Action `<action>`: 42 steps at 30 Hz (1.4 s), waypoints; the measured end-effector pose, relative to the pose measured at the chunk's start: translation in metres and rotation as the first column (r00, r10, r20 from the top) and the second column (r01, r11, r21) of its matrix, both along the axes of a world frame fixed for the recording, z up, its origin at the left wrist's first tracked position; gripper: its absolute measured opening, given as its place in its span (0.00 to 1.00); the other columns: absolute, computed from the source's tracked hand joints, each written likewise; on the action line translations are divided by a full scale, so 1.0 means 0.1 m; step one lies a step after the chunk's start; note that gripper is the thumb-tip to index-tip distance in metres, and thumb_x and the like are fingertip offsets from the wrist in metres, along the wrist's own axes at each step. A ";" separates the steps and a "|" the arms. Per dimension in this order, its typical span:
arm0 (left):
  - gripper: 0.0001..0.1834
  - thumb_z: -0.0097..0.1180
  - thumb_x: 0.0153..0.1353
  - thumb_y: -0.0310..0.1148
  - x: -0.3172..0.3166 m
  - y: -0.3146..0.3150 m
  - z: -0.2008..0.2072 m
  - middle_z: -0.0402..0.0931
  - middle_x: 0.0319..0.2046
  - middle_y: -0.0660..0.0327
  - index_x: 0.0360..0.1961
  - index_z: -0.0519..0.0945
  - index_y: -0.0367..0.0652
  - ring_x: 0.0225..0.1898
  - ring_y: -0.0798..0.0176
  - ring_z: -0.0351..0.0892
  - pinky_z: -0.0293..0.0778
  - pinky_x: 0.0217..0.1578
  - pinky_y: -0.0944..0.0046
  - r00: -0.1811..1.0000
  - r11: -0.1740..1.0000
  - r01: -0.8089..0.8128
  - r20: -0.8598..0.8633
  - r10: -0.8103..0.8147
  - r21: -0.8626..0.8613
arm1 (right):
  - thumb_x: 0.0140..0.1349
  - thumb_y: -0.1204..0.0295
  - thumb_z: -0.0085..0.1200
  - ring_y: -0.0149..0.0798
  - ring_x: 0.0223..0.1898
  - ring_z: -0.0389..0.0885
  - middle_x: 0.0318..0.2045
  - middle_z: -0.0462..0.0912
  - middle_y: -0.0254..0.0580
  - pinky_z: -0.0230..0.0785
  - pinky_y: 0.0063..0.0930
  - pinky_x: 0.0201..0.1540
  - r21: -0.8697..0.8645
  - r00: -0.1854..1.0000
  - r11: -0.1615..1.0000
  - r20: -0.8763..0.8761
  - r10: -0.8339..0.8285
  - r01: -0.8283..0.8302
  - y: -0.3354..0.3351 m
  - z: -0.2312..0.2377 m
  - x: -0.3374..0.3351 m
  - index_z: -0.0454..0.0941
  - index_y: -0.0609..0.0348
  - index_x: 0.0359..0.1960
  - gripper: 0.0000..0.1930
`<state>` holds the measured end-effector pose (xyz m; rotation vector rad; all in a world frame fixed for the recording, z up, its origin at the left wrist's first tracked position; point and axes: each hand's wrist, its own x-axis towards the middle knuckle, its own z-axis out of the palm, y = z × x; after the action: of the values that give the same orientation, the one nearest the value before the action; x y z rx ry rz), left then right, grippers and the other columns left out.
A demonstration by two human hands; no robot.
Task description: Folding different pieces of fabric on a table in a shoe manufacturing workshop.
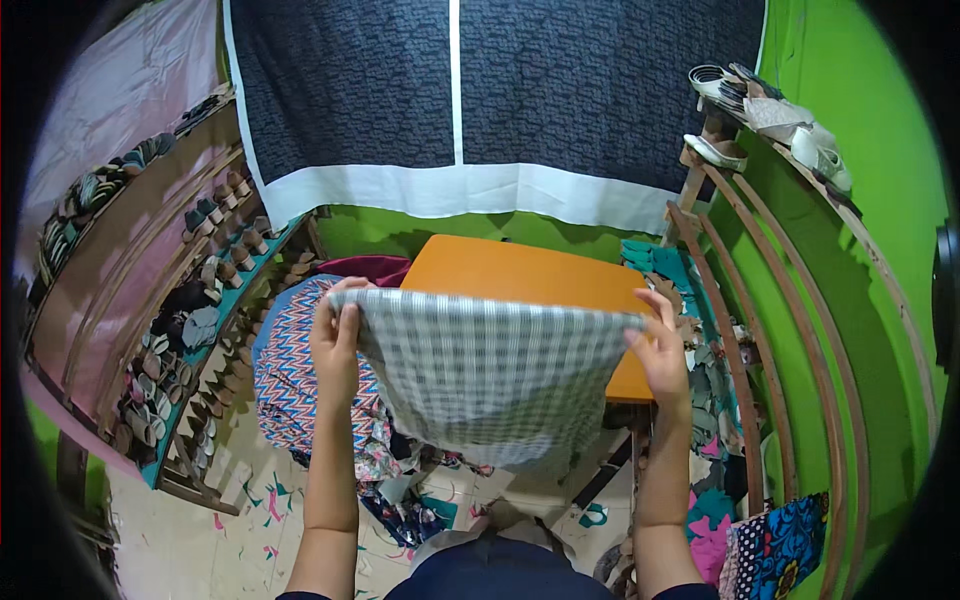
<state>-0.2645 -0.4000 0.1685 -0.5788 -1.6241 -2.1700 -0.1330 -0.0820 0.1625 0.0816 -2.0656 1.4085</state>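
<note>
A grey-and-white checked cloth (490, 370) hangs in front of me, stretched between my two hands by its upper edge. My left hand (338, 335) pinches its upper left corner, thumb toward me. At the upper right corner, my right hand (660, 345) grips the fabric between thumb and fingers, the other fingers somewhat spread. The cloth drops in loose folds and hides part of the orange tabletop (520, 266) behind it.
Shoe racks (200, 330) line the left side, and wooden rails (800, 330) run along the right wall. A zigzag-patterned fabric bundle (290, 370) sits left of the table. Scraps (270, 505) litter the floor. A dark curtain (350, 90) hangs behind.
</note>
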 end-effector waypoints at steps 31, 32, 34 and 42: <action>0.19 0.34 0.66 0.40 -1.29 1.27 -0.21 0.59 0.19 0.64 0.27 0.65 0.35 0.23 0.70 0.56 0.59 0.27 0.70 0.993 0.933 -0.106 -0.083 0.083 -0.343 | 0.60 0.67 0.49 0.18 0.28 0.64 0.25 0.72 0.25 0.58 0.13 0.32 -0.095 0.998 0.995 -0.057 0.026 -0.031 1.34 0.24 -1.26 0.74 0.66 0.31 0.11; 0.19 0.34 0.66 0.40 -1.42 1.30 -0.24 0.59 0.19 0.64 0.27 0.65 0.35 0.23 0.70 0.56 0.59 0.27 0.70 0.992 0.934 -0.112 -0.086 0.088 -0.341 | 0.60 0.67 0.49 0.18 0.28 0.64 0.25 0.72 0.25 0.58 0.13 0.32 -0.093 0.998 0.995 -0.059 0.031 -0.036 1.38 0.21 -1.38 0.74 0.66 0.31 0.11; 0.19 0.33 0.66 0.42 -1.71 1.37 -0.31 0.60 0.19 0.56 0.26 0.64 0.36 0.22 0.62 0.59 0.61 0.28 0.65 0.976 0.800 -0.215 -0.133 0.170 -0.561 | 0.59 0.68 0.49 0.19 0.28 0.65 0.25 0.72 0.25 0.58 0.14 0.32 -0.120 0.999 0.992 0.006 -0.049 0.049 1.48 0.10 -1.67 0.75 0.66 0.32 0.11; 0.20 0.35 0.63 0.42 -3.26 1.88 -0.32 0.72 0.26 0.41 0.29 0.72 0.35 0.32 0.38 0.71 0.66 0.31 0.47 0.919 0.467 -0.378 -0.260 0.298 -0.799 | 0.59 0.68 0.49 0.19 0.25 0.65 0.23 0.73 0.25 0.59 0.14 0.28 -0.162 1.000 0.986 0.020 -0.023 0.026 2.03 -0.27 -3.28 0.75 0.67 0.33 0.11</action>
<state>-0.5907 -0.2116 0.1367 -0.4987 -2.4484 -0.9298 -0.4613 0.1208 0.1359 -0.0245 -1.9516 1.5620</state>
